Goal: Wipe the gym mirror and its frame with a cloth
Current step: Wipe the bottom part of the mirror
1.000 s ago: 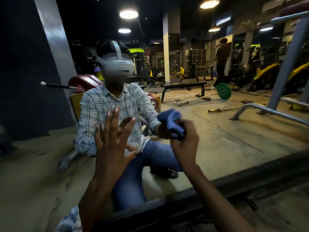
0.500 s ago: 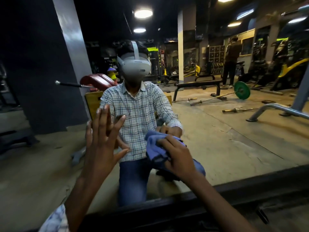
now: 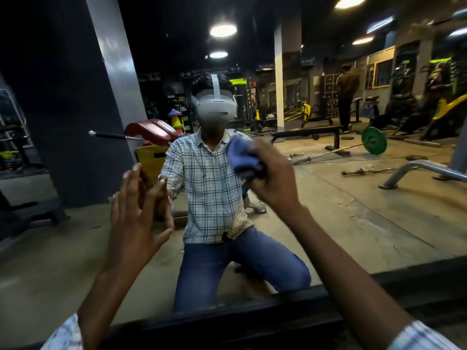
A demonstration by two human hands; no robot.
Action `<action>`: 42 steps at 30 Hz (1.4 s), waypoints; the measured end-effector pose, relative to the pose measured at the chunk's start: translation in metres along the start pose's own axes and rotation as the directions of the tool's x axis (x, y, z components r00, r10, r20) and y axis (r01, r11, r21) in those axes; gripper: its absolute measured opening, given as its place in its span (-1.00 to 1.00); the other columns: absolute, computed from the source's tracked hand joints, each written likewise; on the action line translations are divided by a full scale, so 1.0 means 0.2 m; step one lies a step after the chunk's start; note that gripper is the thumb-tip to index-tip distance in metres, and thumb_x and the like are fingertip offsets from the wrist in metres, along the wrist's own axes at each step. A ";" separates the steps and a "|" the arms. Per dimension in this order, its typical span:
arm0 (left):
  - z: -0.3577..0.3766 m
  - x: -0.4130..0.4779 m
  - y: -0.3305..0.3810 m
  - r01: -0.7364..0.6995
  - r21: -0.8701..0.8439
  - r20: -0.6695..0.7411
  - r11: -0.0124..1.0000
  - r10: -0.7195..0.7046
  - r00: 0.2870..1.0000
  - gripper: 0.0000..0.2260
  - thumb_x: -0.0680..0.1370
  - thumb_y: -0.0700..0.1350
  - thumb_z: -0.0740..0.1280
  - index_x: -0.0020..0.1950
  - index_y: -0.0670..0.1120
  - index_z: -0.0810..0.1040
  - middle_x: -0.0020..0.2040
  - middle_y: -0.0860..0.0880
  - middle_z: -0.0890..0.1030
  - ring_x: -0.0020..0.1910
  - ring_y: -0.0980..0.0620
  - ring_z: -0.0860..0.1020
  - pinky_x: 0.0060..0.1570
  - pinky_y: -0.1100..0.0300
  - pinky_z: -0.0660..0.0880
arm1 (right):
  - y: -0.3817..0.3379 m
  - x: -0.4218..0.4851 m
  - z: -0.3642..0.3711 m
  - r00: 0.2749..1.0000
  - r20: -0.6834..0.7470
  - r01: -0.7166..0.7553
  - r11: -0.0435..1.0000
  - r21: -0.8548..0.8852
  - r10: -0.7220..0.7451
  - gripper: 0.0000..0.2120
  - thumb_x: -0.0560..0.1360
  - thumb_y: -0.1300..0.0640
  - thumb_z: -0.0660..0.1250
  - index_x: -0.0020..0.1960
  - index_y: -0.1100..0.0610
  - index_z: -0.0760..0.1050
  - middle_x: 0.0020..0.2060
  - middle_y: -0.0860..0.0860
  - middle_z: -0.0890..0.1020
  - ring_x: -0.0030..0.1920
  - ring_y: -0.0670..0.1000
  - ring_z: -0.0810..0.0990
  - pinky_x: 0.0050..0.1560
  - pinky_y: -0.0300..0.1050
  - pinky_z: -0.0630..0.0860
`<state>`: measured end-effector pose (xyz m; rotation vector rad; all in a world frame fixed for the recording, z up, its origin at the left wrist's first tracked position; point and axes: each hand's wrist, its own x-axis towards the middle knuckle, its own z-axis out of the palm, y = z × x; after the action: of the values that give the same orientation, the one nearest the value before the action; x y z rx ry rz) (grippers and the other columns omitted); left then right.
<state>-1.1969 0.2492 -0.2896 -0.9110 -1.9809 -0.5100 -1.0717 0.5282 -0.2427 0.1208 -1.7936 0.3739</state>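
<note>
A large gym mirror (image 3: 353, 210) fills most of the view, and its black frame (image 3: 227, 322) runs along the bottom edge. My right hand (image 3: 274, 178) presses a bunched blue cloth (image 3: 241, 157) against the glass at chest height of my kneeling reflection. My left hand (image 3: 137, 210) is raised flat at the glass to the left, fingers spread, holding nothing. Whether its palm touches the mirror is unclear.
The mirror reflects the gym behind me: a black bench (image 3: 305, 133), a barbell with a green plate (image 3: 374, 140), a grey machine leg (image 3: 414, 170), a grey pillar (image 3: 113, 72), and a person standing far back (image 3: 347, 97).
My right hand has carried the cloth up and to the right on the glass, from waist height to chest height of the reflection. My left hand stays raised with fingers spread.
</note>
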 end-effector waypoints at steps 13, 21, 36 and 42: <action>0.12 0.00 0.31 0.010 -0.035 0.022 0.999 -0.009 1.000 0.04 0.27 0.04 0.70 0.65 0.09 0.23 0.70 -0.16 -0.12 0.67 -0.24 -0.07 0.46 -0.42 0.22 | 0.13 0.33 -0.27 0.875 -0.395 -0.280 0.958 0.057 0.280 -0.69 0.43 0.28 0.48 0.12 0.10 0.53 0.09 -0.01 0.58 -0.06 -0.28 0.47 0.08 -0.43 0.47; 0.23 0.04 0.51 -0.024 -0.026 0.046 0.999 0.025 0.999 0.02 0.30 0.10 0.66 0.67 0.07 0.21 0.70 -0.18 -0.17 0.68 -0.22 -0.13 0.52 -0.37 0.11 | 0.21 -0.10 -0.21 0.975 0.210 0.083 0.994 -0.067 -0.067 -0.67 0.36 0.23 0.45 0.11 0.16 0.56 0.09 0.05 0.60 0.00 0.09 0.58 -0.12 -0.01 0.53; 0.42 0.00 0.82 -0.122 0.020 0.078 0.992 0.120 0.990 -0.05 0.37 0.19 0.60 0.67 0.11 0.21 0.70 -0.16 -0.18 0.68 -0.19 -0.16 0.54 -0.29 -0.05 | 0.52 -0.78 -0.38 0.906 -0.136 -0.394 0.916 0.071 0.401 -0.72 0.36 0.30 0.46 0.04 0.13 0.55 -0.09 -0.15 0.55 -0.12 -0.12 0.54 -0.10 -0.43 0.37; 0.50 0.00 0.92 -0.014 0.021 0.053 1.000 0.012 0.999 0.01 0.33 0.31 0.58 0.67 0.10 0.18 0.69 -0.23 -0.15 0.67 -0.23 -0.17 0.57 -0.31 -0.08 | 0.57 -0.81 -0.37 0.910 -0.111 -0.378 0.908 0.180 0.401 -0.78 0.41 0.21 0.46 0.04 0.15 0.55 -0.07 -0.08 0.58 -0.12 -0.09 0.56 -0.13 -0.30 0.42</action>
<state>-1.1111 0.4321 -0.3426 -0.9320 -2.0228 -0.4606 -0.9933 0.6406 -0.4031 -0.1586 -1.6371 0.7915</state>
